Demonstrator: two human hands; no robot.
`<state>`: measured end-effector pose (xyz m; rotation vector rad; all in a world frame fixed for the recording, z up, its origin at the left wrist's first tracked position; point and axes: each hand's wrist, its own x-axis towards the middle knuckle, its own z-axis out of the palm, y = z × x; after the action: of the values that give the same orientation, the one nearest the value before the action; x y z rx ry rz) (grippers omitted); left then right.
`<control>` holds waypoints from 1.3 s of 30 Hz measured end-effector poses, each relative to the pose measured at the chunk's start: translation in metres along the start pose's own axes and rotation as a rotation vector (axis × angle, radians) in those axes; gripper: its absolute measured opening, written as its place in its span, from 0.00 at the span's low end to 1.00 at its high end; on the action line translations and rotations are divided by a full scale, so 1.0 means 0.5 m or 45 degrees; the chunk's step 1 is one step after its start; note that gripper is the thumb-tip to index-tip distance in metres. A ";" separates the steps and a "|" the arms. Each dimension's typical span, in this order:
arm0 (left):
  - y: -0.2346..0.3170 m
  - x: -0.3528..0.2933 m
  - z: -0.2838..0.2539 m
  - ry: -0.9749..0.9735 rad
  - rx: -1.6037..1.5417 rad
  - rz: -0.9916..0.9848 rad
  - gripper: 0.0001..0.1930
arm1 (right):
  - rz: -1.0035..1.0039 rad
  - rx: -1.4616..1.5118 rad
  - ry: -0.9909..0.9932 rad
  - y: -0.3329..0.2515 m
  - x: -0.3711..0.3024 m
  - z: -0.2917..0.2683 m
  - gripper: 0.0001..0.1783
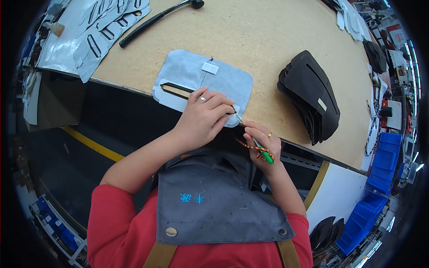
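A pale grey fabric piece [214,76] with a long slot cut in it and a small white patch lies at the near edge of the tan worktable [250,31]. My left hand [203,118] presses flat on its near right corner, a ring on one finger. My right hand [263,143] grips a small green-handled tool [264,154] with an orange patterned cord, its tip touching the fabric's edge just beside my left fingers.
A stack of black cut pieces [310,96] lies to the right on the table. A black-handled hammer [154,20] lies at the back. More grey slotted pieces [96,35] are piled at the left. Blue bins [380,178] stand lower right.
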<state>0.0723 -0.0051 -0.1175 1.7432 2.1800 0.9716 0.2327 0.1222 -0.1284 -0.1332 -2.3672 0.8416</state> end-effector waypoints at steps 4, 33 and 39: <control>0.003 -0.006 0.004 0.078 0.095 0.096 0.09 | 0.059 0.048 0.001 -0.002 0.001 -0.001 0.09; -0.001 -0.026 0.028 0.124 0.207 0.133 0.16 | -0.042 -0.129 -0.245 -0.013 0.062 -0.019 0.09; 0.005 -0.025 0.027 0.114 0.248 0.121 0.14 | 0.559 0.424 -0.203 0.006 0.087 -0.021 0.02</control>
<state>0.0850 -0.0115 -0.1295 1.9407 2.3368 0.9008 0.2037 0.1427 -0.1010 -0.4745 -2.3368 1.4903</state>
